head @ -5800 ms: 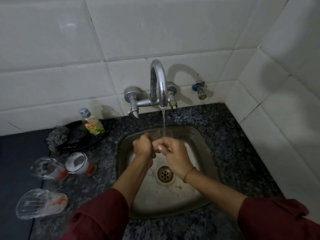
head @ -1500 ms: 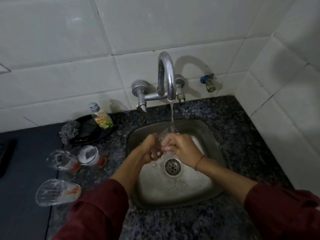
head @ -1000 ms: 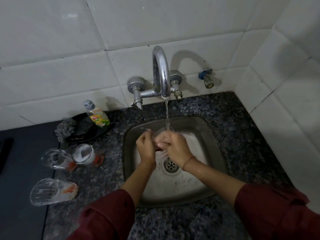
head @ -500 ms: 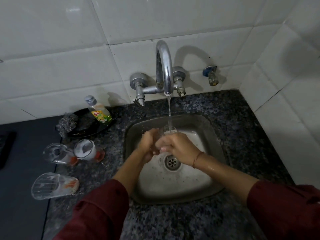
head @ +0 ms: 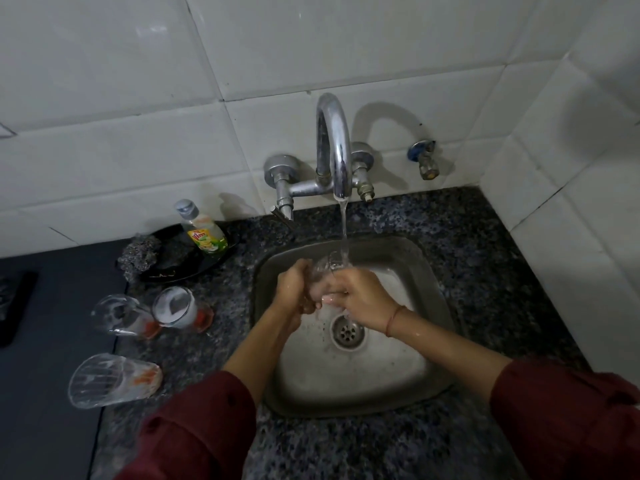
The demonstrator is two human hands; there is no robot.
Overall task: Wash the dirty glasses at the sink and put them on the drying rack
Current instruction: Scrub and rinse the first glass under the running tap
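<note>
A clear glass (head: 325, 270) is held over the steel sink (head: 429, 289), its mouth under the running stream from the chrome tap (head: 332, 147). My left hand (head: 294, 289) grips the glass from the left and my right hand (head: 360, 299) holds it from the right; most of the glass is hidden by my fingers. Three dirty glasses with orange residue stand on the counter to the left: one (head: 121, 317) beside another (head: 180, 308), and a third (head: 110, 379) nearer me. No drying rack is in view.
A dish soap bottle (head: 202, 228) and a steel scrubber (head: 138, 254) sit on a black plate (head: 180, 268) left of the tap. White tiled walls close in behind and on the right. Dark speckled granite counter (head: 485, 271) surrounds the sink.
Both hands have stayed around the glass under the stream, turning and rubbing it slightly. The view has shifted a little; the three glasses on the counter have not moved.
</note>
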